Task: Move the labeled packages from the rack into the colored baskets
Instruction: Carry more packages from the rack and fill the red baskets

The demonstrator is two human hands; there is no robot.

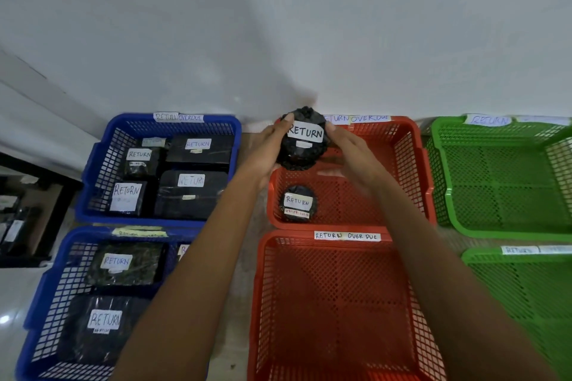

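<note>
A round black package [302, 148] with a white RETURN label is held over the far red basket [411, 145]. My left hand [266, 151] grips its left side, thumb on top. My right hand [353, 158] curls round its right side. Inside that red basket lies another round black RETURN package [297, 202]. The near red basket [340, 303] holds nothing visible. Two blue baskets, far [93, 170] and near [40, 303], hold several black RETURN packages. The green baskets, far [501, 226] and near [526, 288], look bare.
A white wall fills the upper half of the view. At the far left stands a dark rack [31, 219] with black packages on its shelf. Paper labels reading RETURN OVERDUE are taped to basket rims. Narrow floor strips run between the baskets.
</note>
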